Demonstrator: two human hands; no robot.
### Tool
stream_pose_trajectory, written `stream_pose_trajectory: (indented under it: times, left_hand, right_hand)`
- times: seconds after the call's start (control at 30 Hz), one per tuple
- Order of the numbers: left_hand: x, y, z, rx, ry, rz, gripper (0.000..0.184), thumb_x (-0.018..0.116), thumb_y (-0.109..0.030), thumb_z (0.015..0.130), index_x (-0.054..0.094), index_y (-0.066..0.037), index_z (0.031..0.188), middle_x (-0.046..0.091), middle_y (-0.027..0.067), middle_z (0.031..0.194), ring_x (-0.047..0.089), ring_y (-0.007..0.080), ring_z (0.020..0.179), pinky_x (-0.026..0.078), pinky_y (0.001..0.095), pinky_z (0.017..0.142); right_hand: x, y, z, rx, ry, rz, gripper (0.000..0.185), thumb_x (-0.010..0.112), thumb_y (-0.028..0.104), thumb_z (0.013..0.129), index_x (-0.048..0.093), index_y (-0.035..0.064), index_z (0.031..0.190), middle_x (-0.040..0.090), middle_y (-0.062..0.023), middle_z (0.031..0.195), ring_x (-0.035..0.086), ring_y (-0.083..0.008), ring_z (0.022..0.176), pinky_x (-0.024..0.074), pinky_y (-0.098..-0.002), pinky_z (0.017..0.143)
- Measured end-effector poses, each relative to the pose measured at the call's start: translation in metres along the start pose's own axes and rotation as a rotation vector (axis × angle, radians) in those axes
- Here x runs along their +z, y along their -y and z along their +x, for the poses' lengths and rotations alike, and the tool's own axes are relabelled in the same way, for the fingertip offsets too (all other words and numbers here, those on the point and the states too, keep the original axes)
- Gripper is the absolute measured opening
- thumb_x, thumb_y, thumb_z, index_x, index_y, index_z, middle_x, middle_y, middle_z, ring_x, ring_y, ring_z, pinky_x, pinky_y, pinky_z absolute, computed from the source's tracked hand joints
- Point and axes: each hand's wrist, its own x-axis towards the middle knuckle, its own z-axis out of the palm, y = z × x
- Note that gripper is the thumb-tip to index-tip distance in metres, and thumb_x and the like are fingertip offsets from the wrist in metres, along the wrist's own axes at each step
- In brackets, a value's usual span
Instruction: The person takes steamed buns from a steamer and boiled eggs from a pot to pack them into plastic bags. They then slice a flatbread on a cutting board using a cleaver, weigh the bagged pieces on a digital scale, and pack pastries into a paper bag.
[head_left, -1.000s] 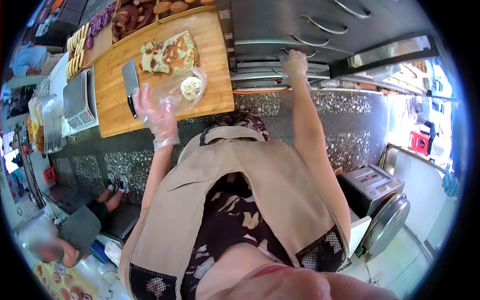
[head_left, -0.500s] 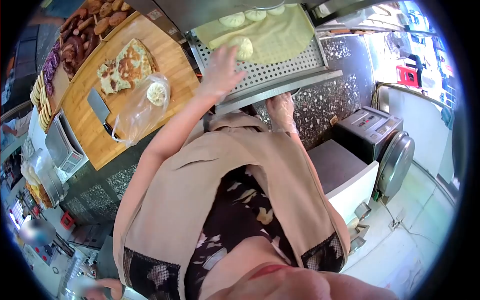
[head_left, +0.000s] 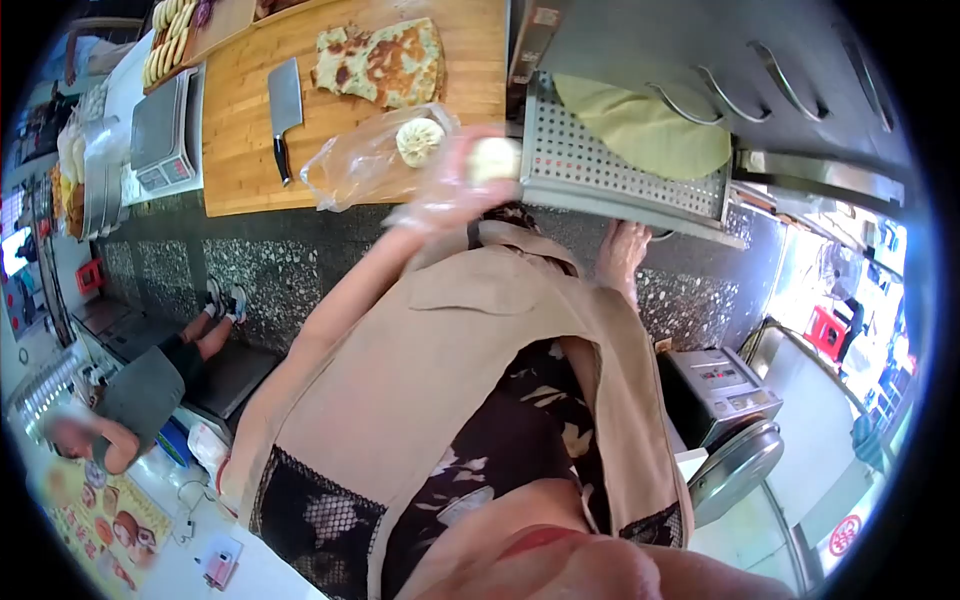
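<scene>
Okay, we had the left hand [head_left: 450, 182], a bit blurred, with gloved fingers curled round one bun [head_left: 495, 160] by the open drawer [head_left: 560, 150] and the wooden board [head_left: 235, 150], near the plastic bag [head_left: 345, 175] with a second bun [head_left: 420, 142] in it. We had the right hand [head_left: 622, 250] at the drawer's front, couldn't tell its grip; something this soft, we judged, wanted a light cupped hold and a steady drawer.

- One left hand [head_left: 450, 190]
- One right hand [head_left: 622, 252]
- Two buns [head_left: 420, 142], one of them in the left hand
- One plastic bag [head_left: 360, 178]
- One flatbread [head_left: 390, 65]
- One knife [head_left: 286, 98]
- One wooden board [head_left: 235, 140]
- One open drawer [head_left: 580, 165]
- One yellow cloth [head_left: 645, 125]
- Four handles [head_left: 780, 82] on the steel front [head_left: 640, 40]
- One grey scale [head_left: 160, 125]
</scene>
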Motion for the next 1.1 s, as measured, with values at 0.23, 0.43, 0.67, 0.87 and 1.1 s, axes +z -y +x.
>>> stream_pose_trajectory:
  times: [0.23,0.43,0.67,0.87,1.1]
  left_hand:
    - [-0.099,0.084,0.033,-0.437,0.100,1.004,0.047,0.064,-0.022,0.074,0.056,-0.004,0.117,0.060,0.0224,0.110,0.057,0.0381,0.103,0.046,0.0429,0.091]
    - [-0.087,0.138,0.022,-0.319,-0.137,1.117,0.064,0.073,-0.027,0.072,0.050,-0.018,0.131,0.044,0.0210,0.137,0.044,0.0375,0.126,0.041,0.0460,0.100]
    - [-0.102,0.045,-0.004,-0.527,-0.093,1.199,0.088,0.078,-0.034,0.066,0.037,-0.013,0.142,0.034,0.0181,0.146,0.035,0.0380,0.132,0.035,0.0466,0.105]
    - [-0.126,0.038,-0.011,-0.169,-0.103,0.921,0.040,0.066,-0.025,0.079,0.061,-0.009,0.115,0.064,0.0178,0.109,0.059,0.0339,0.104,0.046,0.0413,0.090]
    - [-0.102,0.005,-0.016,0.068,-0.184,0.903,0.039,0.064,-0.024,0.081,0.060,-0.004,0.113,0.063,0.0180,0.111,0.059,0.0334,0.105,0.046,0.0415,0.090]
  right_hand:
    - [0.040,-0.010,0.139,-0.092,0.038,-0.146,0.039,0.050,0.036,0.090,0.061,-0.0017,0.092,0.062,-0.0229,0.096,0.056,-0.0411,0.094,0.0425,-0.0501,0.084]
    - [0.017,0.020,0.213,0.074,0.166,-0.152,0.045,0.053,0.039,0.089,0.063,-0.0020,0.103,0.062,-0.0217,0.110,0.055,-0.0381,0.110,0.0409,-0.0427,0.098]
    - [-0.074,0.056,0.159,-0.120,-0.073,0.210,0.034,0.059,0.033,0.086,0.066,0.0012,0.096,0.064,-0.0191,0.103,0.060,-0.0328,0.099,0.0461,-0.0419,0.086]
    - [-0.173,0.067,0.173,-0.149,-0.878,0.172,0.018,0.067,0.019,0.083,0.061,0.0030,0.090,0.061,-0.0153,0.088,0.056,-0.0312,0.087,0.0425,-0.0423,0.077]
    - [-0.218,0.085,0.192,-0.327,-1.217,0.106,0.027,0.068,0.019,0.081,0.058,0.0042,0.101,0.057,-0.0138,0.100,0.051,-0.0312,0.098,0.0372,-0.0439,0.088]
